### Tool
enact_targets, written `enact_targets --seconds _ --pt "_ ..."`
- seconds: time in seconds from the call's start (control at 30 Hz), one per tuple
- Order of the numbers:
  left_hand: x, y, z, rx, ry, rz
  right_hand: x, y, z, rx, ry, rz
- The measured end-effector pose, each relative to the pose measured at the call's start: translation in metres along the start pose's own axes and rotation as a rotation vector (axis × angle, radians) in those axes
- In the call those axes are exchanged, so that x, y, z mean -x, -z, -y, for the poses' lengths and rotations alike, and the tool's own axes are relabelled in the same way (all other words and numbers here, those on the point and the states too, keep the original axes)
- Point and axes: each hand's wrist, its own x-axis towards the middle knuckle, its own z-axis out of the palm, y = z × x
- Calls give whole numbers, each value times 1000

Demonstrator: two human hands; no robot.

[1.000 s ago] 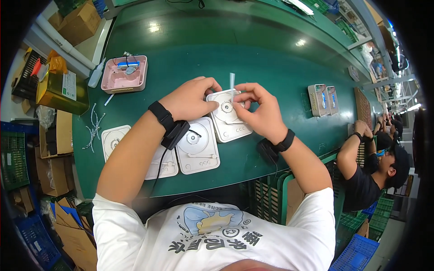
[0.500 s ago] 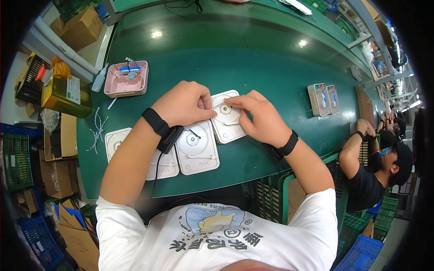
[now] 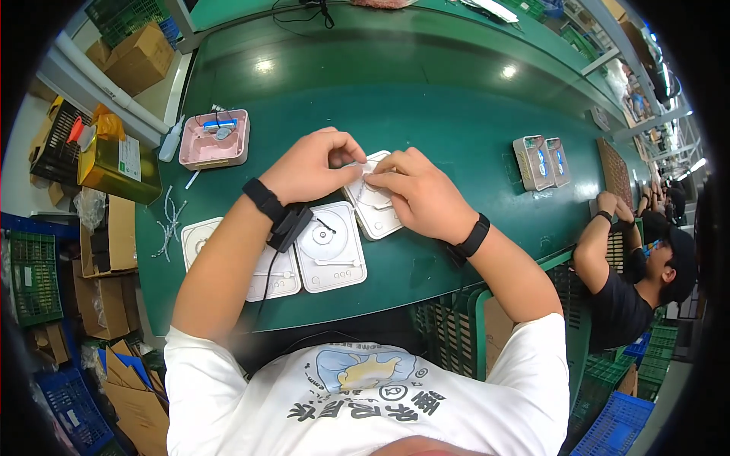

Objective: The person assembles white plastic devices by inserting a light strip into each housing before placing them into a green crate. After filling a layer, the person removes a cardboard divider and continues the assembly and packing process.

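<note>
A white turntable-shaped cover (image 3: 378,220), with a round platter and small round knobs, lies under both my hands. My left hand (image 3: 323,163) is curled at its upper left edge, thumb and forefinger bent toward each other. My right hand (image 3: 432,194) reaches over the platter from the right, its fingers drawn together near the middle. Anything between the fingertips is too small or hidden to make out. Just left sits a similar white cover (image 3: 331,270) with a short black wire at its hub. Further left, more such covers (image 3: 200,230) are partly hidden by my left forearm.
A pink open case (image 3: 222,158) with a blue part and wires stands at the far left, beside a squeeze bottle (image 3: 170,143) and a yellow-gold can (image 3: 114,171). Loose pale wires (image 3: 170,220) lie nearer. Two open white cases (image 3: 534,163) stand right; a co-worker (image 3: 631,281) sits beyond.
The cover under my hands and both hands have shifted slightly left. The right fingers have drawn in over the platter, nearer the left hand's fingertips.
</note>
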Motion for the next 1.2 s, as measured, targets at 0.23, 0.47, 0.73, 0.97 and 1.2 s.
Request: enact_targets --seconds 0.23,0.47,0.73,0.97,1.2 --pt "-14 -14 14 160 58 60 -3 8 17 -103 -275 63" --pt "-16 -14 25 147 73 101 -6 -29 32 -30 -295 -128" --pt "-13 -16 17 261 61 122 -6 11 6 -294 -397 81" --pt "-8 -20 12 -21 -27 58 -5 27 -21 -161 -77 90" --pt "-10 -16 8 69 47 132 -6 24 -28 -397 -218 154"
